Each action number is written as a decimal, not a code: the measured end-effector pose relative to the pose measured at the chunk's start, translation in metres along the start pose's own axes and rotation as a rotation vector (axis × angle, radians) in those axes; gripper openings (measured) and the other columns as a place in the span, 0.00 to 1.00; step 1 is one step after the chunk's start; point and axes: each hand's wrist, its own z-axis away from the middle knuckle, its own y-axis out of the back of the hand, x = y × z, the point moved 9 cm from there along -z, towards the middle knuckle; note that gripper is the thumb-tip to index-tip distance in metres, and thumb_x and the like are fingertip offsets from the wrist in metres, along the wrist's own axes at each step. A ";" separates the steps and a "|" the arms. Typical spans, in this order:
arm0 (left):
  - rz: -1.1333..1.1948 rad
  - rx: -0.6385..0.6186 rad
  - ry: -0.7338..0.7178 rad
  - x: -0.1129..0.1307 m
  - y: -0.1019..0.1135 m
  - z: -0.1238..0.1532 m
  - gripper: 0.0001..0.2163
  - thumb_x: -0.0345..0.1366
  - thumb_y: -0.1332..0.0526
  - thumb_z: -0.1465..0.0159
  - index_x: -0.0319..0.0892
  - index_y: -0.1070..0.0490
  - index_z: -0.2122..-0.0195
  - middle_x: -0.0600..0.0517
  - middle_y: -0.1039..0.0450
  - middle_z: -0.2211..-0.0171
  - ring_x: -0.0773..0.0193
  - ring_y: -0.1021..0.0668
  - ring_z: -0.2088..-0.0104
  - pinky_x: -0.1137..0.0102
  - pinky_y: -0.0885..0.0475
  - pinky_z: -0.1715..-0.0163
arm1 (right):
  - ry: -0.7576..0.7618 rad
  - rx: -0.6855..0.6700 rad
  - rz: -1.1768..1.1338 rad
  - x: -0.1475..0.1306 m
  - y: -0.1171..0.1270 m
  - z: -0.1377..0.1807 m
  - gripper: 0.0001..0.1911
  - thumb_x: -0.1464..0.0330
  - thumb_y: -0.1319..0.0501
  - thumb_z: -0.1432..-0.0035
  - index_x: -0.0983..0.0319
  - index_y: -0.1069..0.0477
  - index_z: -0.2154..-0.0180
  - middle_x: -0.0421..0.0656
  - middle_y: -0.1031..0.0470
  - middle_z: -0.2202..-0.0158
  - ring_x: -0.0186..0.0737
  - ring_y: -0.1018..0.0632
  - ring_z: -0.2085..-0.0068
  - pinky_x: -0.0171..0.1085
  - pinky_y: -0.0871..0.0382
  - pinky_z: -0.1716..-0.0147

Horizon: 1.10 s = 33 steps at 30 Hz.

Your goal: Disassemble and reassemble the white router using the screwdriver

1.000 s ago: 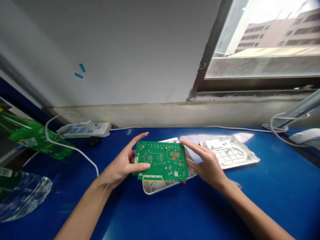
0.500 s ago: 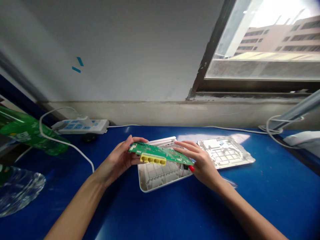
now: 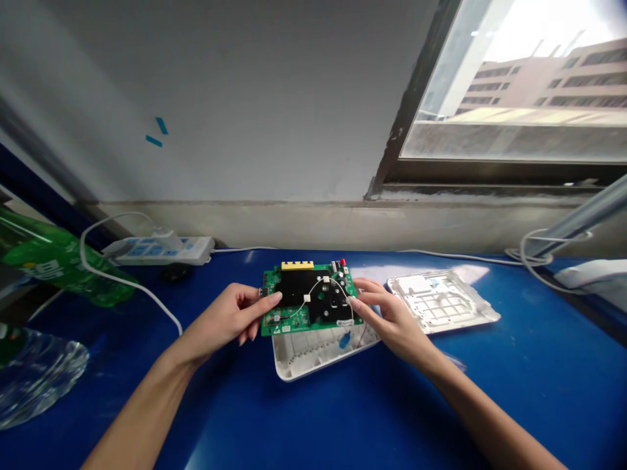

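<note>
Between my two hands is a green circuit board (image 3: 294, 312) with black plates, a thin white wire, and a row of yellow ports along its far edge. My left hand (image 3: 232, 316) grips its left end, thumb on top. At the right end my right hand (image 3: 386, 313) is closed on the board too, thumb over the near corner. Below the board lies a white plastic shell (image 3: 306, 359), its hollow side up, partly covered by the board. A second white shell piece (image 3: 443, 300) with ribs rests to the right, beyond my right hand.
A white power strip (image 3: 161, 250) with a plug and cable stands by the wall at the left. Next to it lies a dark round object (image 3: 175, 271). A green bottle (image 3: 59, 264) and a clear bottle (image 3: 42, 375) are at the far left. A metal pole (image 3: 573, 225) wrapped in cable rises at right.
The circuit board has been turned over, so its black-plated face shows and the yellow ports now point away from me. Both hands have shifted their hold on its ends.
</note>
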 end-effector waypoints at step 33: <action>0.679 -0.354 0.108 0.002 -0.042 0.008 0.20 0.34 0.29 0.36 0.41 0.26 0.43 0.42 0.21 0.48 0.53 0.17 0.53 0.64 0.19 0.55 | -0.103 0.054 0.024 -0.007 0.019 0.007 0.15 0.54 0.44 0.30 0.55 0.29 0.64 0.43 0.36 0.32 0.53 0.37 0.32 0.59 0.45 0.34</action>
